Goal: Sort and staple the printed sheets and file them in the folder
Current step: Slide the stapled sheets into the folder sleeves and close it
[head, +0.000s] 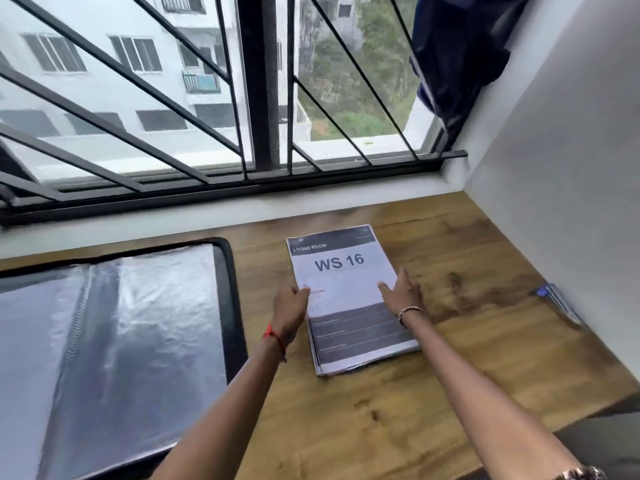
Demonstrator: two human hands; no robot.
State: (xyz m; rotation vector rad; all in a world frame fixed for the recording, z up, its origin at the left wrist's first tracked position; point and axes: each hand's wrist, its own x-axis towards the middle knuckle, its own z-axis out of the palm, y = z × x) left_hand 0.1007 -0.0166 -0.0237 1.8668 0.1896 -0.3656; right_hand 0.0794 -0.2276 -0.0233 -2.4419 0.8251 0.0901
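Note:
A stack of printed sheets [343, 271] lies on the wooden table [450, 341], its top page reading "LIVING ROOM" and "WS 16". My left hand [289, 308] touches the stack's left edge, with a red thread on its wrist. On the stack's right edge rests my right hand [401, 294], fingers fairly straight, a bracelet on the wrist. To the left an open black folder [114, 341] with shiny clear plastic sleeves lies flat. A small blue object, perhaps a stapler [554, 297], sits by the right wall, blurred.
A barred window [207, 116] with a white sill runs along the table's far side. A white wall [571, 185] bounds the right. Dark blue cloth [457, 53] hangs at the upper right corner. The table's front right corner ends near the lower right.

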